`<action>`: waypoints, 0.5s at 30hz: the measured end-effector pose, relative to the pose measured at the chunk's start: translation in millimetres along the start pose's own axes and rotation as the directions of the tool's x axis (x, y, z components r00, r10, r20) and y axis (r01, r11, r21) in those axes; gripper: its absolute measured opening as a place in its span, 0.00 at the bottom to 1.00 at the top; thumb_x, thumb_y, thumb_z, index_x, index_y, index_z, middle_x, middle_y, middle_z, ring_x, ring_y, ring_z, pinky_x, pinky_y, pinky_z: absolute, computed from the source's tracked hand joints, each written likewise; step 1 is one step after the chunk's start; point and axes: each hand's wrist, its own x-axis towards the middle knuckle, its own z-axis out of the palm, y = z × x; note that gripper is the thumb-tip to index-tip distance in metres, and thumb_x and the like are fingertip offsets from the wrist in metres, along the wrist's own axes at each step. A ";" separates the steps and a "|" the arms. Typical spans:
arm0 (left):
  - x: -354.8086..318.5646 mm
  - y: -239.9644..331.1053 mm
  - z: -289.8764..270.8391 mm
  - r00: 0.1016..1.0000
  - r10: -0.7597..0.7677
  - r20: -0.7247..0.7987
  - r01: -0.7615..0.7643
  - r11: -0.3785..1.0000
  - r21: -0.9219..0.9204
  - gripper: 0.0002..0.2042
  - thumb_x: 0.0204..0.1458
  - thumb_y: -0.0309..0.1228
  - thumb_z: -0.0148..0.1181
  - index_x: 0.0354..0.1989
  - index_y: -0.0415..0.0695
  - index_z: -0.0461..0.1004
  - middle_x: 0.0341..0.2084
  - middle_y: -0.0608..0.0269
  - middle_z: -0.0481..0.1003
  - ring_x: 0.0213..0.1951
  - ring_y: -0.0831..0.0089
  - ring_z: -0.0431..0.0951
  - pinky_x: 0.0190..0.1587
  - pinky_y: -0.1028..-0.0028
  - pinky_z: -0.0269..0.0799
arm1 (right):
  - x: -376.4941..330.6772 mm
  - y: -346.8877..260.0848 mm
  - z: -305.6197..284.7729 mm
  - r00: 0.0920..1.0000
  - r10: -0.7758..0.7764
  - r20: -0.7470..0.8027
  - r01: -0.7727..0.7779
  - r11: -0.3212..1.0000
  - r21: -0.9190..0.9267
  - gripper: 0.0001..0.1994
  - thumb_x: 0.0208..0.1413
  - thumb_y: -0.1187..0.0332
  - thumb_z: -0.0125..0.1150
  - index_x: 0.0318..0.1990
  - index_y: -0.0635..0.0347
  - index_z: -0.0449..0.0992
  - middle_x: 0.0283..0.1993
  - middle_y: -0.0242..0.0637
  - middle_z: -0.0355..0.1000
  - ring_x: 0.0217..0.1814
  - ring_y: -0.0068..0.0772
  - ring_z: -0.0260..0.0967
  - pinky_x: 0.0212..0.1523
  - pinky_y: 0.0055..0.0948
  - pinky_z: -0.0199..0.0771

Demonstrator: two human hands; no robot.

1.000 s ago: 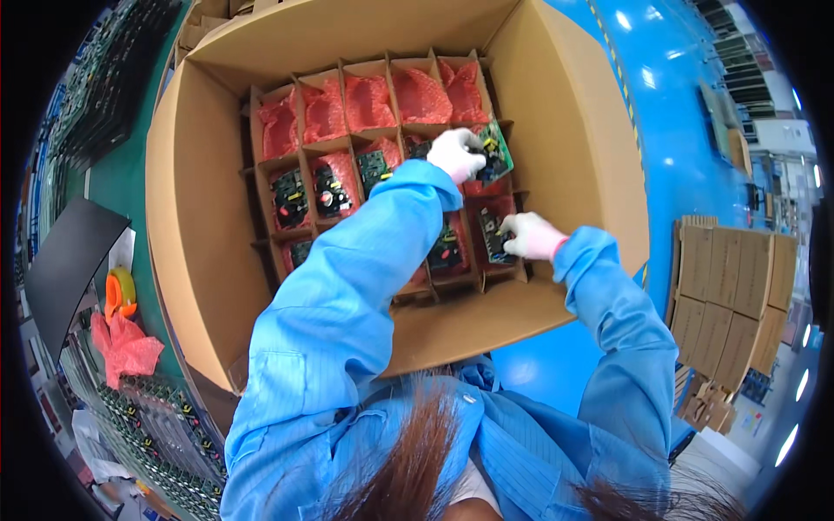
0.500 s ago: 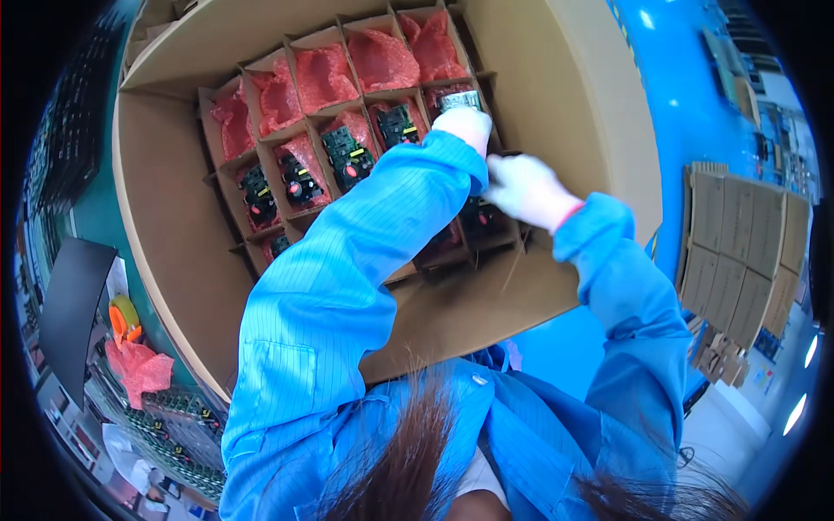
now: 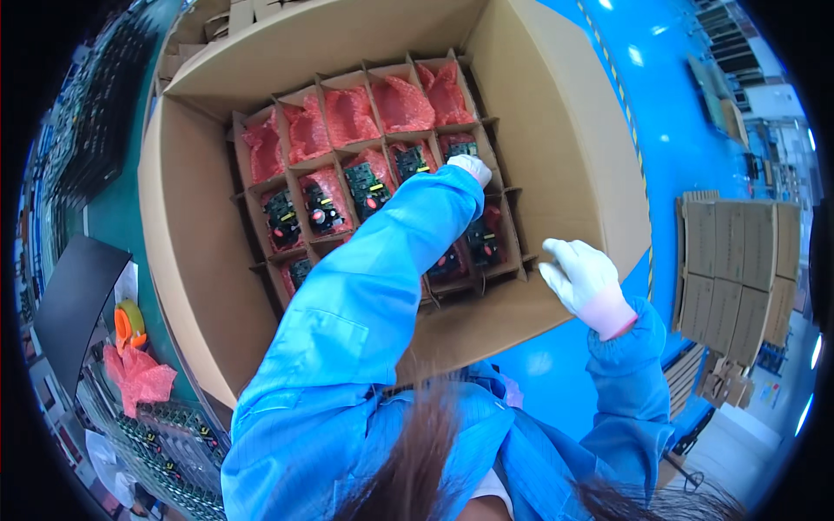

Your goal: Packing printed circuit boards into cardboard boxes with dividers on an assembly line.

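Note:
A large open cardboard box (image 3: 565, 130) holds a cardboard divider grid (image 3: 330, 169). The far cells contain pink bubble wrap (image 3: 401, 102); the nearer cells contain green circuit boards (image 3: 367, 187) on pink wrap. My left hand (image 3: 473, 167), in a white glove, reaches deep into the grid, its fingers curled on the edge of a circuit board (image 3: 459, 148) standing in a cell. My blue left sleeve hides several nearer cells. My right hand (image 3: 580, 276), also gloved, hovers above the box's near right wall with fingers spread, holding nothing.
Flat cardboard sheets (image 3: 738, 260) are stacked on the blue floor (image 3: 678, 104) to the right. At the left are an orange tape roll (image 3: 129, 323), crumpled pink wrap (image 3: 139, 379), a black tray (image 3: 69, 304) and racks of circuit boards (image 3: 178, 434).
My right hand has come up out of the divider cells and moved right, to over the box's near wall. My left hand has stayed at the same cell with the board.

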 end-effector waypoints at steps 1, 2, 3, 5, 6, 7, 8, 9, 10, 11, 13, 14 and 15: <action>-17.7 -8.7 -25.9 0.997 0.077 -0.019 -0.077 0.997 -0.004 0.10 0.45 0.30 0.50 0.32 0.41 0.75 0.29 0.50 0.74 0.29 0.54 0.74 0.29 0.58 0.70 | -1.5 -5.2 -4.6 1.000 -0.007 -0.012 0.007 1.000 -0.005 0.13 0.47 0.69 0.57 0.42 0.61 0.70 0.31 0.40 0.69 0.27 0.41 0.66 0.30 0.32 0.67; -37.7 -20.9 -53.2 0.989 0.146 -0.037 -0.147 0.989 -0.005 0.10 0.44 0.31 0.51 0.32 0.41 0.74 0.28 0.50 0.74 0.29 0.54 0.73 0.30 0.59 0.70 | -1.2 -11.4 -8.8 1.000 -0.020 -0.024 0.020 1.000 -0.008 0.13 0.47 0.69 0.57 0.42 0.61 0.70 0.31 0.40 0.69 0.27 0.41 0.66 0.30 0.32 0.67; -64.0 -36.4 -78.1 0.979 0.199 -0.050 -0.200 0.980 -0.007 0.10 0.44 0.32 0.51 0.33 0.41 0.73 0.27 0.50 0.74 0.29 0.53 0.73 0.31 0.59 0.70 | -1.4 -20.9 -12.2 0.998 -0.049 -0.029 0.049 0.999 -0.006 0.14 0.47 0.69 0.57 0.42 0.61 0.70 0.31 0.40 0.69 0.28 0.41 0.67 0.30 0.32 0.67; -119.5 -80.5 -125.4 0.933 0.168 -0.317 -0.188 0.982 -0.030 0.10 0.43 0.34 0.53 0.34 0.46 0.72 0.30 0.55 0.73 0.32 0.54 0.72 0.34 0.63 0.70 | 13.6 -36.0 -14.5 0.990 -0.136 -0.045 0.135 0.991 -0.024 0.14 0.46 0.69 0.58 0.42 0.61 0.70 0.32 0.41 0.70 0.28 0.42 0.67 0.31 0.32 0.67; -148.4 -99.8 -152.6 0.940 0.106 -0.323 -0.117 0.993 -0.016 0.10 0.43 0.34 0.53 0.34 0.46 0.72 0.30 0.55 0.73 0.32 0.54 0.72 0.34 0.63 0.70 | 23.2 -49.5 -17.6 0.977 -0.206 -0.050 0.205 0.979 -0.012 0.14 0.46 0.69 0.58 0.42 0.61 0.70 0.32 0.41 0.70 0.28 0.42 0.67 0.31 0.32 0.67; -183.5 -118.4 -178.8 0.893 0.077 -0.443 -0.092 0.996 -0.013 0.11 0.43 0.35 0.53 0.34 0.46 0.72 0.31 0.57 0.73 0.33 0.55 0.72 0.35 0.64 0.70 | 30.8 -66.6 -20.5 0.966 -0.250 -0.067 0.251 0.968 0.008 0.14 0.46 0.70 0.58 0.42 0.62 0.71 0.32 0.41 0.70 0.28 0.42 0.67 0.31 0.32 0.68; -229.9 -139.6 -202.9 0.830 0.033 -0.557 -0.036 0.999 0.007 0.11 0.43 0.36 0.53 0.34 0.46 0.72 0.32 0.58 0.73 0.34 0.56 0.72 0.36 0.65 0.70 | 41.5 -88.8 -21.0 0.942 -0.323 -0.089 0.327 0.944 0.034 0.13 0.45 0.71 0.58 0.41 0.62 0.71 0.32 0.42 0.71 0.28 0.42 0.67 0.32 0.31 0.68; -272.4 -153.2 -220.0 0.767 -0.017 -0.641 0.010 1.000 -0.014 0.11 0.43 0.35 0.54 0.35 0.46 0.71 0.32 0.58 0.72 0.34 0.56 0.72 0.36 0.65 0.70 | 49.1 -105.4 -19.0 0.910 -0.405 -0.084 0.411 0.909 0.067 0.13 0.45 0.72 0.57 0.40 0.63 0.71 0.32 0.42 0.71 0.28 0.42 0.67 0.32 0.31 0.68; -322.0 -165.5 -229.7 0.697 -0.080 -0.713 0.093 0.995 -0.020 0.11 0.43 0.35 0.54 0.35 0.46 0.71 0.32 0.58 0.72 0.34 0.56 0.72 0.36 0.65 0.70 | 62.4 -128.3 -9.7 0.853 -0.515 -0.081 0.522 0.845 0.119 0.12 0.45 0.73 0.56 0.40 0.64 0.71 0.32 0.42 0.71 0.28 0.42 0.67 0.32 0.30 0.68; -369.3 -174.2 -229.8 0.676 -0.166 -0.718 0.235 0.972 -0.003 0.11 0.43 0.35 0.54 0.35 0.46 0.71 0.32 0.58 0.72 0.34 0.56 0.72 0.36 0.65 0.70 | 70.1 -159.1 -5.5 0.773 -0.628 -0.092 0.635 0.758 0.149 0.12 0.45 0.73 0.56 0.40 0.64 0.71 0.32 0.42 0.71 0.28 0.42 0.67 0.32 0.30 0.68; -462.6 -182.9 -216.6 0.569 -0.268 -0.778 0.265 0.955 -0.136 0.11 0.43 0.33 0.54 0.36 0.46 0.71 0.32 0.58 0.72 0.33 0.57 0.72 0.35 0.66 0.70 | 80.1 -226.3 -1.6 0.739 -0.674 0.008 0.648 0.712 0.270 0.11 0.46 0.76 0.55 0.39 0.65 0.71 0.31 0.42 0.71 0.27 0.38 0.67 0.31 0.28 0.67; -506.3 -181.8 -201.9 0.581 -0.359 -0.731 0.366 0.917 -0.159 0.11 0.42 0.32 0.55 0.35 0.46 0.71 0.31 0.57 0.72 0.33 0.58 0.72 0.35 0.66 0.69 | 84.1 -261.6 4.9 0.698 -0.715 0.015 0.675 0.665 0.320 0.11 0.45 0.77 0.54 0.39 0.66 0.71 0.30 0.40 0.71 0.26 0.35 0.66 0.30 0.27 0.67; -553.3 -181.2 -183.8 0.572 -0.463 -0.677 0.477 0.859 -0.185 0.10 0.42 0.32 0.55 0.35 0.46 0.71 0.30 0.57 0.72 0.33 0.58 0.72 0.35 0.66 0.69 | 87.6 -300.6 12.8 0.645 -0.763 0.027 0.702 0.606 0.374 0.10 0.45 0.78 0.53 0.38 0.67 0.71 0.29 0.39 0.71 0.26 0.31 0.66 0.30 0.25 0.66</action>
